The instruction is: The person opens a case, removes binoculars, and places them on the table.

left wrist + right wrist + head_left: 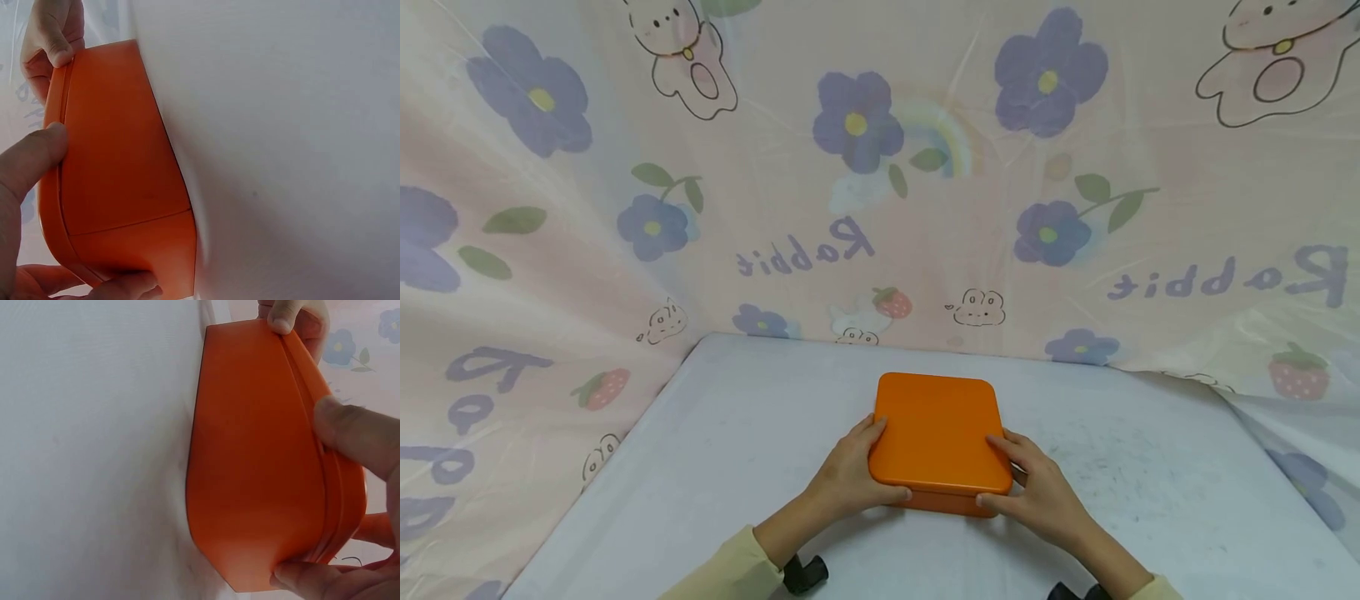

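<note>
Closest to us are two pale yellow sleeves, with black bands at the wrists. Beyond them, our left hand grasps the left side of an orange box, thumb on its near face and fingers wrapped round the side. Our right hand grasps the right side in the same way, its thumb near the front corner, against the edge of the lid. The box sits between both hands on the white table, lid upward, a seam running just below the lid's rim. Past the table's back edge we see a pink cloth printed with purple flowers, rabbits, strawberries and the word "Rabbit" in mirror writing.
</note>
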`<control>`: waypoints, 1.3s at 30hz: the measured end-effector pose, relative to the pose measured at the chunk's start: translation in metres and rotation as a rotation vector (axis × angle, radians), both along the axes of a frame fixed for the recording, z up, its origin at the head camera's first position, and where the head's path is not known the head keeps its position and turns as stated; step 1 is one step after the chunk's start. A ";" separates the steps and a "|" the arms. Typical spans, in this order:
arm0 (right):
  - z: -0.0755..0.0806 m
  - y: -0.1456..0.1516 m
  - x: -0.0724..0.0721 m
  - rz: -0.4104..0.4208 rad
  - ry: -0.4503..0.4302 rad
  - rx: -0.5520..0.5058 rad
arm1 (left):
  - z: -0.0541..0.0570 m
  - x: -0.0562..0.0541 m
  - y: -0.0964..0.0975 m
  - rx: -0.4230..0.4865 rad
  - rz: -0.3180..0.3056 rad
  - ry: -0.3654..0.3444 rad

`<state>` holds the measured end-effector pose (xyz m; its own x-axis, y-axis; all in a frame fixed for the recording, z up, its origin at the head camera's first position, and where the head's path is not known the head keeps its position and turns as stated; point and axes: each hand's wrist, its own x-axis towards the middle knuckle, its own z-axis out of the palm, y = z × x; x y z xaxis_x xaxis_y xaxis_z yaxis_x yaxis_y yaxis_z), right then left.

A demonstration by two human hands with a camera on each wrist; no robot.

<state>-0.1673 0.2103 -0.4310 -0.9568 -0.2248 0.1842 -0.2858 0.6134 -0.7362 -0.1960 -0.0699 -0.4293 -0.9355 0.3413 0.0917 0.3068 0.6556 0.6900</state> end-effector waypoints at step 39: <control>0.004 -0.001 0.000 0.007 -0.004 -0.019 | 0.001 -0.001 -0.001 0.043 0.005 0.003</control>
